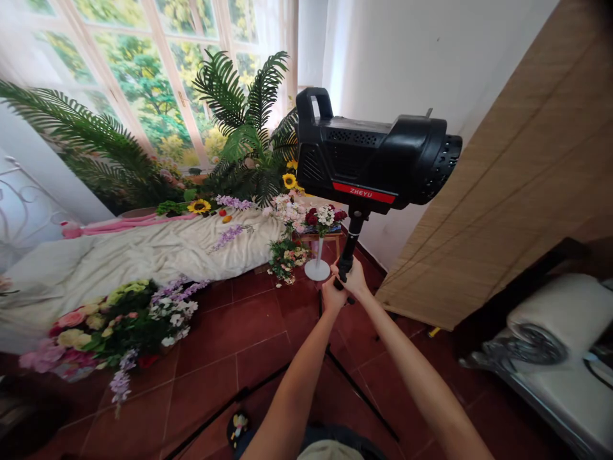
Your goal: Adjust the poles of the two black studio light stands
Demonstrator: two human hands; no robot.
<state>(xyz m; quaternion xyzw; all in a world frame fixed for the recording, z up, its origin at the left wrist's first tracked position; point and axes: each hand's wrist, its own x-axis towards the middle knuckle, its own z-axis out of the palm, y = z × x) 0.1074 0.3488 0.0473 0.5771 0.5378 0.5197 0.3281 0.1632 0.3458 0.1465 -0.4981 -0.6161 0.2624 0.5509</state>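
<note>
A black studio light (368, 156) with a red ZHEYU label sits on top of a black stand (353, 233), slightly right of centre. Both my hands are closed round the stand's pole below the light. My left hand (334, 294) grips it a little lower, near a joint. Just above and to the right, my right hand (355, 278) wraps the pole by a knob; some of its fingers are hidden. The stand's legs spread over the floor beneath my forearms.
A draped bed (191, 249) with flowers spans the left, a bouquet (115, 319) before it. Palms (249, 121) stand by the window. Beyond my hands is a white round-based stand (317, 269). At right are a woven screen (469, 172) and a pale upholstered seat (565, 319).
</note>
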